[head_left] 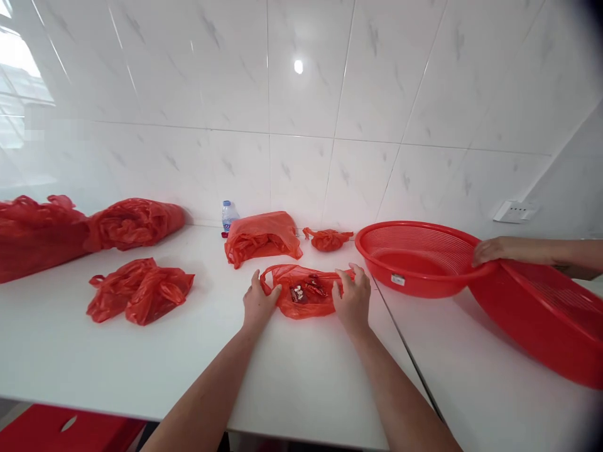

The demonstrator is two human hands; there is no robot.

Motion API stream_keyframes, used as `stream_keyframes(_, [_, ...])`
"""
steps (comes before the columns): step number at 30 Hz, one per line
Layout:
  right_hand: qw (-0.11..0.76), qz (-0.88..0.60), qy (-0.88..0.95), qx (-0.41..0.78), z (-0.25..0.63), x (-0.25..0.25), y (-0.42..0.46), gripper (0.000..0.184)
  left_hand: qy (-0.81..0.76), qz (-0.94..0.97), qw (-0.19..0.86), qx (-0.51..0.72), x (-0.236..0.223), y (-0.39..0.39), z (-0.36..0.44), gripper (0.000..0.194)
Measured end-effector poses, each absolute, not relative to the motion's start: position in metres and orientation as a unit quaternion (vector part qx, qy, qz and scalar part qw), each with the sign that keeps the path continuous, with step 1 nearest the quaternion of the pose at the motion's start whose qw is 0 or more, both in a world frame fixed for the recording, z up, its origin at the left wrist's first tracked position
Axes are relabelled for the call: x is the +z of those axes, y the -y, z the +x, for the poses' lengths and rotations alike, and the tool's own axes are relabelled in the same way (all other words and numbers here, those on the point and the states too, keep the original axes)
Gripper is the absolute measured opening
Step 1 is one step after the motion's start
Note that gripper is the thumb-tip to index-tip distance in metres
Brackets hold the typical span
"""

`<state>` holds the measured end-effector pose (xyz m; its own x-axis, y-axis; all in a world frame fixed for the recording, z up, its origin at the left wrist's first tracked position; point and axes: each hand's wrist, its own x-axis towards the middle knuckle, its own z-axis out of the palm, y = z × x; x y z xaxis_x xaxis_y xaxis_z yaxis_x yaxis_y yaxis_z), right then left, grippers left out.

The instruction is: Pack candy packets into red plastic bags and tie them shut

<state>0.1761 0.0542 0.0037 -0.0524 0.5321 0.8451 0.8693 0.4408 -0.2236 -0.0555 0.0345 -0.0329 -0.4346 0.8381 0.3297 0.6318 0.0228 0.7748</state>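
On the white tabletop [141, 364], left hand [257, 304] and right hand [352, 300] each pinch an edge of the small red bag [304, 300], grip holding it spread, sweets inside, other bags unopened, red baskets [419, 257] bare.

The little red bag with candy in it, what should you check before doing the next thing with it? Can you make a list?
1. Left hand grips small red bag: ok.
2. Right hand grips its other side: ok.
3. Bag rests on the white table: ok.
4. Wrapped sweets inside: ok; number cannot tell.
5. Red basket free: not ok, another person's hand is on its rim.
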Motion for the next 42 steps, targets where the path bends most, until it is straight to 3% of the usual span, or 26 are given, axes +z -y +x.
stream_keyframes(5, [0.461, -0.550, 0.674, -0.175, 0.182, -0.003, -0.061, 0.029, -0.713, 0.575, 0.104, 0.387, -0.032, -0.047, -0.057, 0.087])
stream_keyframes(9, [0.460, -0.604, 0.632, -0.151, 0.187, -0.006, -0.067, 0.041, -0.693, 0.590, 0.133, 0.393, -0.031, -0.052, -0.062, 0.081])
stream_keyframes(13, [0.457, -0.677, 0.574, 0.063, 0.195, -0.013, -0.074, 0.062, -0.657, 0.539, 0.201, 0.488, -0.034, -0.051, -0.069, 0.076])
stream_keyframes(16, [0.425, -0.681, 0.543, 0.246, 0.198, -0.017, -0.076, 0.045, -0.618, 0.480, 0.245, 0.573, -0.035, -0.050, -0.074, 0.074])
stream_keyframes(20, [0.453, -0.613, 0.557, 0.330, 0.194, -0.004, -0.077, 0.023, -0.567, 0.431, 0.273, 0.647, -0.018, -0.053, -0.077, 0.068])
stream_keyframes(24, [0.509, -0.551, 0.554, 0.360, 0.191, 0.040, -0.076, 0.027, -0.513, 0.444, 0.209, 0.704, 0.030, -0.059, -0.082, 0.055])
stream_keyframes(28, [0.626, -0.473, 0.531, 0.320, 0.195, 0.085, -0.069, 0.035, -0.428, 0.488, 0.202, 0.734, 0.079, -0.054, -0.086, 0.039])
stream_keyframes(34, [0.556, -0.491, 0.527, 0.415, 0.212, 0.113, -0.056, 0.029, -0.461, 0.480, 0.247, 0.705, 0.091, -0.038, -0.090, 0.016])
stream_keyframes(39, [0.631, -0.422, 0.461, 0.460, 0.223, 0.128, -0.050, 0.026, -0.423, 0.441, 0.335, 0.717, 0.091, -0.029, -0.091, 0.021])
stream_keyframes(42, [0.652, -0.348, 0.463, 0.490, 0.230, 0.123, -0.053, 0.034, -0.402, 0.465, 0.382, 0.690, 0.094, -0.019, -0.093, 0.028])
